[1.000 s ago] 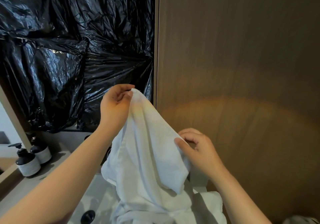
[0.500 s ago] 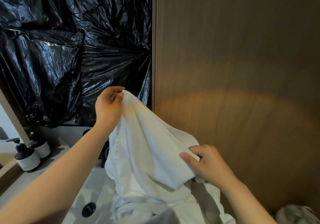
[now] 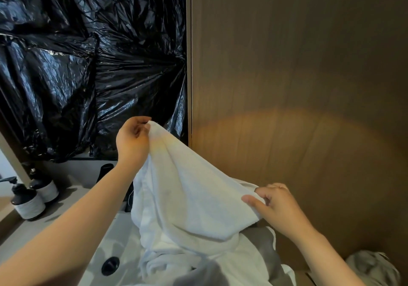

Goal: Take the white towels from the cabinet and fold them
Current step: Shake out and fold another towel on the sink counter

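While left hand [image 3: 132, 141] fingers pinch the white towel [image 3: 187, 197] corner high, right hand [image 3: 280, 210] fingers grip its lower edge

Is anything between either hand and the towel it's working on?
Nothing visible. The left hand pinches the white towel at its raised corner, and the right hand has a grip on its lower edge.

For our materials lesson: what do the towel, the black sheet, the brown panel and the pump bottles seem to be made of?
Towel: soft white cloth, probably cotton; it drapes and creases.
Black sheet: thin glossy plastic film; crinkled, with sharp highlights.
Brown panel: matte wood or wood-look laminate; faint vertical grain.
Pump bottles: dark with pale bands; plastic or glass, cannot tell.
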A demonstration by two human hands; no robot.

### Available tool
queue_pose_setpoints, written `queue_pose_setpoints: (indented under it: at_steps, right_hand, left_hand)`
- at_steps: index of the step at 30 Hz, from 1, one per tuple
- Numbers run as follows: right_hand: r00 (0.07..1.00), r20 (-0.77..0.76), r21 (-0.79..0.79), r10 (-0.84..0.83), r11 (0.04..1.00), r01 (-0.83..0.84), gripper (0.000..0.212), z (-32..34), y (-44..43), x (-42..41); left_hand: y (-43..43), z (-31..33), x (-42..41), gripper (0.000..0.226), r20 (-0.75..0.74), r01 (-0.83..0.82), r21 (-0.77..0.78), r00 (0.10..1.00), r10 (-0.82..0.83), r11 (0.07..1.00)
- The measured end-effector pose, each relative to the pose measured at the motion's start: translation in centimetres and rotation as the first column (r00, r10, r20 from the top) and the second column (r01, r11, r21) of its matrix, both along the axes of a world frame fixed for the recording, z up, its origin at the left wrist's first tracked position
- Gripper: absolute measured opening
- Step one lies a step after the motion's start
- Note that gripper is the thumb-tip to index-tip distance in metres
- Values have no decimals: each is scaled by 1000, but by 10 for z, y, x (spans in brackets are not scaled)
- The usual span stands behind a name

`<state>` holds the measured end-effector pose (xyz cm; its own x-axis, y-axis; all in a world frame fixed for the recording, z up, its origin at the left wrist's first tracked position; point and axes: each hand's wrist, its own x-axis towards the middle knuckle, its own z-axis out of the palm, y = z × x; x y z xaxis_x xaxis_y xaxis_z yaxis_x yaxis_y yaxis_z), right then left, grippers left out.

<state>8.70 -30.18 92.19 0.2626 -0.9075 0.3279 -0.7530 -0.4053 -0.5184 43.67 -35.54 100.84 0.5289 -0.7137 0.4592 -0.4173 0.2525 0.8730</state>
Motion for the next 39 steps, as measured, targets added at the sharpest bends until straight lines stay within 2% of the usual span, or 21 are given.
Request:
queue_pose_setpoints:
  at_steps: [4, 8, 12, 15, 22, 27, 32, 39]
  right_hand:
    - [1000, -28, -8, 9, 1000, -9, 57, 6, 1, -4]
    - [988, -145, -37, -48, 998, 43, 52, 22, 3, -16]
    - [961, -261, -199, -92, 979, 40, 45, 59, -7, -20]
    - [912, -346, -332, -220, 938, 100, 38, 96, -23, -20]
    - [835, -382, -550, -396, 824, 139, 34, 188, -46, -18]
    - [823, -376, -558, -426, 813, 166, 26, 211, -48, -16]
    - [839, -349, -534, -417, 824, 188, 32, 204, -45, -18]
    - [872, -234, -474, -429, 834, 284, 14, 184, -44, -19]
  left_hand:
    - [1, -1, 3, 22, 2, -8, -6, 1000, 8, 1000]
    - [3, 4, 7, 23, 17, -9, -24, 1000, 10, 1000]
    - [2, 12, 10, 24, 30, -42, -38, 999, 43, 998]
    - [-1, 25, 13, 21, 23, -77, -72, 997, 79, 994]
    - [-5, 68, 16, 22, -37, -89, -231, 996, 83, 969]
    - [-3, 85, 14, 23, -53, -63, -310, 997, 49, 948]
    - [-2, 81, 9, 23, -20, -44, -311, 999, 40, 949]
    - [-4, 75, 3, 24, 5, -56, -287, 998, 60, 956]
